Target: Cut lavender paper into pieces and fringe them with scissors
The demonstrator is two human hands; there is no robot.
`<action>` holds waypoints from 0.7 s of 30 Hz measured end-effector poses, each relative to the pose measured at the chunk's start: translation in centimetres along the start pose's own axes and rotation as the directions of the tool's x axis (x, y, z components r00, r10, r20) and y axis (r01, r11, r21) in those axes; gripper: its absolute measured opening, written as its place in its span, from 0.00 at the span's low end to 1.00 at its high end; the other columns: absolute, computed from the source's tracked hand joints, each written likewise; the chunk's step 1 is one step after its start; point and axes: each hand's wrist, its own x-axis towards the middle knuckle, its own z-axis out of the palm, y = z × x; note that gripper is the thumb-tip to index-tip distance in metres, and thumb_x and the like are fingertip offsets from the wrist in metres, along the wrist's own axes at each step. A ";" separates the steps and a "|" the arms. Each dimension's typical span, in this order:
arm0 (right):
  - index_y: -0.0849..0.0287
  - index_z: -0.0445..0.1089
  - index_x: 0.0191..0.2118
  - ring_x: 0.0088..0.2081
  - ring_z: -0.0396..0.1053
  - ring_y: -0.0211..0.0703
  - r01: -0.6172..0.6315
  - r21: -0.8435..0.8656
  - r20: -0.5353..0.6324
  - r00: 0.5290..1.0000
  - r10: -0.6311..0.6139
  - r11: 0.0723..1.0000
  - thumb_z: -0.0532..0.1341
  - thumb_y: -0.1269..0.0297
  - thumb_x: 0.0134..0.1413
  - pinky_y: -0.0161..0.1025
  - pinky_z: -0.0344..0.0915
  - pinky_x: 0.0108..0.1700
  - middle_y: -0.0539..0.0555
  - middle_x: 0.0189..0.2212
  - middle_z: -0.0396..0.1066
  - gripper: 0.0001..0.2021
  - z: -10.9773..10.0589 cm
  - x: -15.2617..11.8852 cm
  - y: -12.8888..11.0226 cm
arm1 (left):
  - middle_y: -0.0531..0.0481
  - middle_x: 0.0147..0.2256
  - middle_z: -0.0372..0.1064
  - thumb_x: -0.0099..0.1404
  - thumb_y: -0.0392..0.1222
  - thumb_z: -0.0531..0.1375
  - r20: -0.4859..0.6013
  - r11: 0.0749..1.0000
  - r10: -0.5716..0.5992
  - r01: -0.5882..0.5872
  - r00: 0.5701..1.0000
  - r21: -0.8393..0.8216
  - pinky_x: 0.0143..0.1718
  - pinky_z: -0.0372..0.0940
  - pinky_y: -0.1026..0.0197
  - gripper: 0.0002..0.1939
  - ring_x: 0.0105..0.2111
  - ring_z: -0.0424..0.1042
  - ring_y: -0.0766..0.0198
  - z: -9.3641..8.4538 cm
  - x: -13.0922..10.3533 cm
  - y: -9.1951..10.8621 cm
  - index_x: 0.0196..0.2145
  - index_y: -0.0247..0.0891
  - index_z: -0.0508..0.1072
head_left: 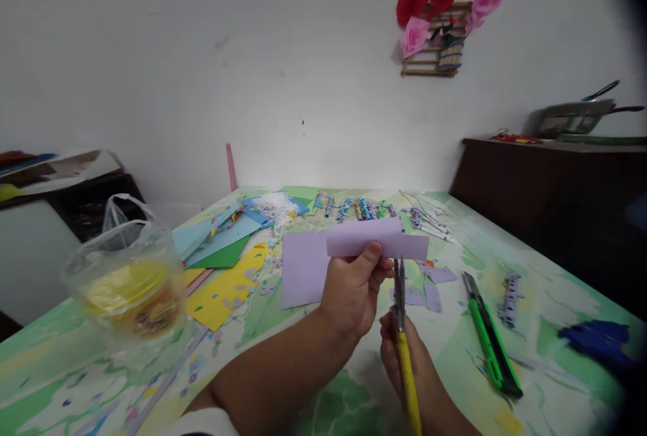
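My left hand [354,291] pinches a folded piece of light purple paper [364,237], thumb in front and fingers behind. A narrower strip of that paper sticks out to the right. Below this strip, my right hand [407,348] is closed around scissors [403,331] with yellow handles. Their blades point up, with the tips at the paper's lower edge; whether they touch it I cannot tell. Behind my left hand a flat purple sheet [302,271] lies on the table, and purple scraps [432,294] lie beyond the scissors.
A green utility knife [490,338] and a rolled purple paper piece [510,298] lie at right, near a dark blue object [594,338]. On the left stands a yellow-lidded tub in a plastic bag [134,294]. Yellow paper [230,294], white shreds [276,208] and several curled paper pieces [358,208] lie farther back.
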 end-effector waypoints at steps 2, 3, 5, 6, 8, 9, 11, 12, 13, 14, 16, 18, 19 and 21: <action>0.54 0.64 0.40 0.33 0.67 0.46 0.002 0.001 0.018 1.000 -0.002 1.000 0.57 0.50 0.51 0.43 0.65 0.34 0.53 0.32 0.68 0.15 0.4 -0.1 0.2 | 0.56 0.15 0.63 0.33 0.36 0.72 -0.011 1.000 0.024 -0.024 1.000 0.009 0.17 0.62 0.70 0.16 0.15 0.63 0.73 0.1 -0.2 0.0 0.19 0.33 0.69; 0.54 0.64 0.39 0.32 0.67 0.46 0.007 0.004 0.026 1.000 -0.007 1.000 0.56 0.48 0.51 0.42 0.65 0.33 0.53 0.31 0.68 0.16 0.6 -0.1 0.2 | 0.57 0.15 0.63 0.33 0.36 0.71 -0.015 0.999 0.034 -0.034 0.999 0.011 0.16 0.61 0.70 0.16 0.15 0.62 0.74 0.2 -0.3 0.1 0.19 0.33 0.68; 0.55 0.64 0.38 0.29 0.66 0.44 0.024 0.019 0.042 0.999 -0.025 1.000 0.55 0.46 0.50 0.41 0.65 0.29 0.53 0.29 0.68 0.18 1.0 -0.1 0.2 | 0.57 0.14 0.62 0.33 0.37 0.71 -0.034 0.999 0.048 -0.048 0.998 0.005 0.15 0.59 0.70 0.16 0.14 0.60 0.74 0.4 -0.6 0.1 0.19 0.34 0.68; 0.55 0.64 0.37 0.27 0.65 0.43 0.034 0.028 0.048 0.998 -0.035 0.999 0.54 0.45 0.50 0.40 0.65 0.28 0.52 0.27 0.67 0.19 1.2 -0.2 0.1 | 0.57 0.14 0.62 0.32 0.37 0.71 -0.053 0.999 0.048 -0.048 0.997 -0.001 0.15 0.59 0.70 0.17 0.13 0.60 0.74 0.5 -0.8 0.2 0.18 0.34 0.68; 0.55 0.64 0.37 0.24 0.63 0.42 0.052 0.046 0.053 0.997 -0.055 0.998 0.52 0.42 0.51 0.40 0.64 0.27 0.51 0.24 0.66 0.21 1.7 -0.3 -0.3 | 0.58 0.13 0.61 0.30 0.37 0.71 -0.101 0.999 0.042 -0.043 0.994 -0.009 0.15 0.58 0.70 0.17 0.13 0.59 0.75 0.8 -1.3 0.2 0.17 0.34 0.67; 0.55 0.64 0.37 0.24 0.62 0.42 0.060 0.053 0.052 0.997 -0.063 0.997 0.50 0.41 0.51 0.40 0.64 0.26 0.50 0.22 0.65 0.22 2.0 -0.4 -0.5 | 0.58 0.12 0.60 0.30 0.37 0.71 -0.121 0.999 0.039 -0.040 0.992 -0.010 0.15 0.58 0.70 0.17 0.13 0.58 0.75 1.0 -1.6 0.2 0.17 0.34 0.66; 0.55 0.63 0.36 0.23 0.61 0.41 0.071 0.064 0.044 0.996 -0.074 0.995 0.48 0.39 0.51 0.40 0.64 0.27 0.48 0.20 0.62 0.23 2.4 -0.7 -1.1 | 0.59 0.11 0.59 0.32 0.36 0.70 -0.149 0.999 0.046 -0.049 0.988 -0.012 0.15 0.58 0.71 0.16 0.13 0.58 0.75 1.2 -2.1 0.1 0.16 0.34 0.65; 0.55 0.63 0.36 0.22 0.61 0.42 0.076 0.067 0.039 0.996 -0.078 0.995 0.47 0.39 0.51 0.40 0.65 0.27 0.48 0.19 0.61 0.24 2.6 -0.8 -1.4 | 0.59 0.11 0.59 0.33 0.36 0.70 -0.156 0.998 0.052 -0.055 0.986 -0.012 0.16 0.58 0.71 0.16 0.13 0.58 0.75 1.3 -2.4 0.1 0.16 0.34 0.65; 0.55 0.63 0.37 0.23 0.61 0.42 0.079 0.070 0.033 0.996 -0.081 0.994 0.47 0.38 0.51 0.40 0.65 0.28 0.48 0.18 0.61 0.24 2.7 -0.9 -1.7 | 0.59 0.11 0.59 0.33 0.35 0.69 -0.164 0.998 0.056 -0.059 0.985 -0.011 0.16 0.59 0.71 0.15 0.13 0.58 0.75 1.4 -2.6 0.0 0.16 0.34 0.65; 0.55 0.63 0.37 0.23 0.62 0.42 0.081 0.070 0.026 0.996 -0.083 0.994 0.47 0.38 0.51 0.41 0.65 0.28 0.48 0.19 0.61 0.24 2.8 -0.9 -2.0 | 0.59 0.11 0.59 0.34 0.35 0.69 -0.172 0.998 0.056 -0.058 0.983 -0.008 0.17 0.59 0.70 0.15 0.13 0.59 0.75 1.4 -2.7 0.0 0.16 0.33 0.65; 0.55 0.62 0.37 0.27 0.64 0.44 0.083 0.064 0.018 0.996 -0.084 0.995 0.46 0.38 0.51 0.42 0.66 0.30 0.50 0.22 0.64 0.24 2.9 -1.0 -2.5 | 0.59 0.11 0.59 0.35 0.35 0.68 -0.191 0.998 0.057 -0.057 0.980 0.005 0.17 0.59 0.70 0.14 0.13 0.58 0.75 1.4 -2.8 0.1 0.16 0.34 0.64; 0.54 0.62 0.37 0.30 0.66 0.46 0.085 0.058 0.022 0.996 -0.086 0.995 0.45 0.38 0.52 0.43 0.66 0.33 0.52 0.26 0.66 0.25 2.8 -1.0 -2.7 | 0.59 0.12 0.59 0.35 0.34 0.67 -0.203 0.997 0.073 -0.073 0.977 0.011 0.17 0.59 0.70 0.14 0.13 0.58 0.75 1.3 -2.8 0.2 0.17 0.34 0.63; 0.54 0.62 0.37 0.30 0.66 0.46 0.082 0.051 0.030 0.996 -0.083 0.995 0.45 0.38 0.52 0.43 0.66 0.34 0.52 0.27 0.67 0.25 2.7 -1.0 -2.7 | 0.60 0.12 0.59 0.35 0.33 0.66 -0.205 0.997 0.082 -0.082 0.975 0.009 0.16 0.59 0.70 0.14 0.13 0.57 0.75 1.3 -2.7 0.3 0.17 0.35 0.63; 0.54 0.61 0.37 0.27 0.66 0.44 0.080 0.031 0.051 0.995 -0.081 0.996 0.45 0.38 0.53 0.42 0.66 0.33 0.51 0.25 0.66 0.24 2.7 -1.1 -2.6 | 0.60 0.11 0.58 0.35 0.32 0.65 -0.201 0.996 0.083 -0.084 0.976 0.005 0.17 0.58 0.70 0.13 0.13 0.57 0.76 1.3 -2.6 0.5 0.17 0.35 0.62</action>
